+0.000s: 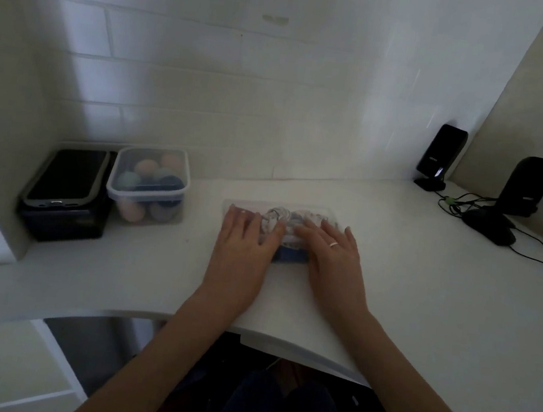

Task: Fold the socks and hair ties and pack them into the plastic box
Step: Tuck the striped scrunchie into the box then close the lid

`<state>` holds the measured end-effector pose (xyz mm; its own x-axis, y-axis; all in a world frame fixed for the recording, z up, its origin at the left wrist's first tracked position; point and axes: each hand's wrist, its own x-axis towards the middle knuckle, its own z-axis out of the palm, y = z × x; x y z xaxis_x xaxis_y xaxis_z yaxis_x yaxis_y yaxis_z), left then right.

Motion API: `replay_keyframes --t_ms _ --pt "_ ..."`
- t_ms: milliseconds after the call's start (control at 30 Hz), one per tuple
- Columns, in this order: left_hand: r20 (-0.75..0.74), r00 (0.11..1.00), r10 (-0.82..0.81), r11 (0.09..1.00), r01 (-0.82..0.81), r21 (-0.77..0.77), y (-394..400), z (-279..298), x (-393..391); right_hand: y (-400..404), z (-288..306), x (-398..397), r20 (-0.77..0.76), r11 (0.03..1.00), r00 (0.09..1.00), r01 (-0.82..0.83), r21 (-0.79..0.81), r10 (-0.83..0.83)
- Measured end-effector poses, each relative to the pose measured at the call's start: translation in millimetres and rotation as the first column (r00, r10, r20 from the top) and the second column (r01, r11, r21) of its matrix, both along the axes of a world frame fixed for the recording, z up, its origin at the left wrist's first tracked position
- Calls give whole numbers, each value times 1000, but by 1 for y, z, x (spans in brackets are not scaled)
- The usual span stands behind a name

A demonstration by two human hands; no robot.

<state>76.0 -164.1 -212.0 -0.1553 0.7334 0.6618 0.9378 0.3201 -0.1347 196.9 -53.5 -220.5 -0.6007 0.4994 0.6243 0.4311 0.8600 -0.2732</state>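
Left hand (245, 233) and right hand (334, 245) press flat on plastic box (323, 211)

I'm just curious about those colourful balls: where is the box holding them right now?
In the head view, the clear box of balls stands at the desk's back left by the tiled wall, beside a black box with a phone on top, left of both hands.

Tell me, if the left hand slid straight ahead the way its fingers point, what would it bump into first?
The left hand already lies flat on the clear plastic box. Past the box's far edge there is only bare desk, so it would probably meet the white tiled wall first, though depth is hard to judge.
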Motion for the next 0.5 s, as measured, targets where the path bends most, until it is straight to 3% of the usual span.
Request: replay_keyframes --t_ms 100,233,500 --pt "-22 981 191 964 -192 -184 11 3 9 5 1 -16 5 1000 1000 -7 -20 7" --pt "177 934 309 911 -238 -336 29 1 -19 15 4 -49 12 999 999 -42 -10 42" --pt "226 883 411 884 -325 -337 59 0 -79 39 3 -123 37 994 995 -88 -68 91"
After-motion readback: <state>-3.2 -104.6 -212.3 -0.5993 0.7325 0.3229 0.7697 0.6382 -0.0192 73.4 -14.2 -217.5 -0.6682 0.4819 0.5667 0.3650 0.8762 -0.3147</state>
